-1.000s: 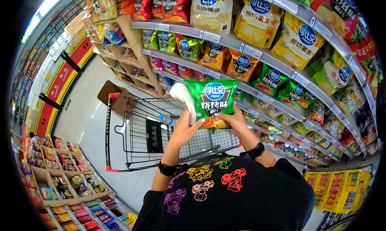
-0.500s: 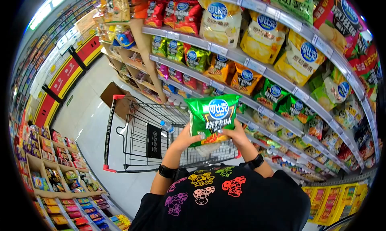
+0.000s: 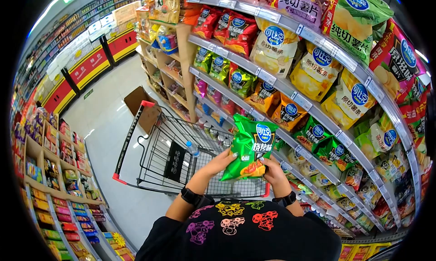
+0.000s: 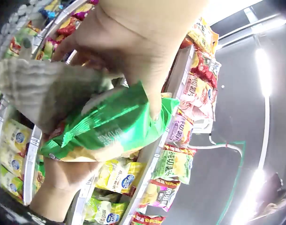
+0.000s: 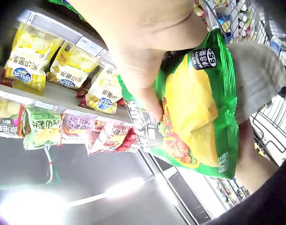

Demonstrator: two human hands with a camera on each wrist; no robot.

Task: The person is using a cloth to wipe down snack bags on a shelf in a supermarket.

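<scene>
Behind a glossy green plastic snack bag (image 3: 247, 145), a pale grey, wrinkled, soft-looking object (image 4: 40, 86) is peeking out, too covered to identify; the fingers behind the bag are mostly hiding. On a pale, shiny shop floor (image 3: 104, 147), a black wire trolley with red corners (image 3: 132, 140) is standing beside packed grey shelves (image 3: 281, 86). Near the trolley, the left hand (image 3: 221, 163) and right hand (image 3: 275, 174) are gripping the bag's opposite sides, thumbs pressing its front

Bagged snacks (image 3: 274, 45) on grey shelves (image 3: 281, 86)
</scene>
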